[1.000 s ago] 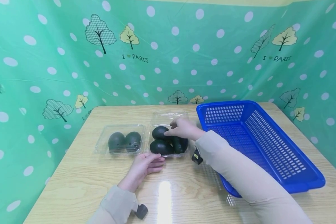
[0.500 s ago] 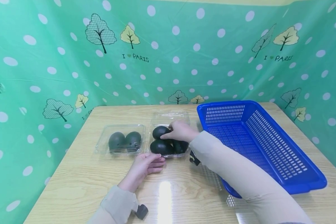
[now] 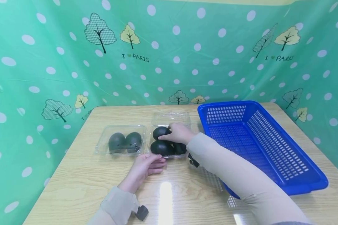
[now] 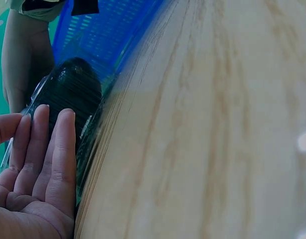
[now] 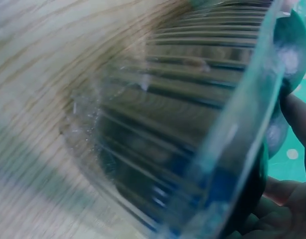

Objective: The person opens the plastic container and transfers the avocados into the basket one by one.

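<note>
In the head view my right hand (image 3: pixel 178 133) reaches over a lidded clear plastic box (image 3: pixel 173 156), its lid raised at the back. Thumb and fingers grip the back dark green avocado (image 3: pixel 160 132). Another avocado (image 3: pixel 161 147) lies in front of it, with more dark green fruit (image 3: pixel 180 148) partly under the hand. My left hand (image 3: pixel 145 165) is at the box's front edge, touching the rim with thumb and fingertips; in the left wrist view its fingers (image 4: pixel 63 159) are fairly straight. The right wrist view shows the ribbed box wall (image 5: pixel 188 74) close up.
A second clear box (image 3: pixel 104 132) with two avocados (image 3: pixel 125 143) stands at left. To the right is a large blue plastic basket (image 3: pixel 248 134), partly behind my right arm. All are on a wooden table (image 3: pixel 73 181) before a green curtain (image 3: pixel 171 47).
My right hand has moved slightly left and closed around the back avocado, which it was only touching or hovering beside. My left hand has stayed at the box's front edge.
</note>
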A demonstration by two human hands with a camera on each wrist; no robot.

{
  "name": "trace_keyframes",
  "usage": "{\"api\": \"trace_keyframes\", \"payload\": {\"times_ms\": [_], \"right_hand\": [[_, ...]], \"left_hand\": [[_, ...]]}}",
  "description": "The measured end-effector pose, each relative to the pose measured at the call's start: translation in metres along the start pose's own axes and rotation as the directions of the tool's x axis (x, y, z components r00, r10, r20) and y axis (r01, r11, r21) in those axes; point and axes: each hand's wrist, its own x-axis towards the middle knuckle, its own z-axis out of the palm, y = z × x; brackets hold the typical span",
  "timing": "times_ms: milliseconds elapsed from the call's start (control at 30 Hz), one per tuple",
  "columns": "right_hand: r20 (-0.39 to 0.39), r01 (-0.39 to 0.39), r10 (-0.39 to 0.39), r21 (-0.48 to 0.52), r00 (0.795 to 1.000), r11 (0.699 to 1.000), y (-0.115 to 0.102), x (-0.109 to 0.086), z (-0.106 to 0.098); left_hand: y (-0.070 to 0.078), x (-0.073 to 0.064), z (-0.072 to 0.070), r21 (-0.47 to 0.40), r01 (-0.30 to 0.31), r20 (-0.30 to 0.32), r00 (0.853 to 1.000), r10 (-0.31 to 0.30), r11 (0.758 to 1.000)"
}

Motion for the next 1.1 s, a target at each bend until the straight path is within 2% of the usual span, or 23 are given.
{"api": "trace_keyframes", "payload": {"times_ms": [467,833,1100], "right_hand": [[0.059,-0.091,0.090,0.014,0.994,0.996,-0.0026,0.0068,0.0060],[0.042,-0.104,0.102,0.057,0.994,0.993,-0.0031,0.0036,0.0080],[0.041,-0.077,0.077,0.000,0.996,0.997,0.0003,0.0065,0.0086]], "left_hand": [[-0.0001,-0.0010,-0.0011,0.008,-0.007,-0.003,1.000,0.007,1.000],[0.0015,-0.0031,-0.0002,0.006,-0.004,-0.003,1.000,0.004,1.000],[0.0015,-0.0026,-0.0005,0.007,0.002,0.003,1.000,-0.002,1.000]]}}
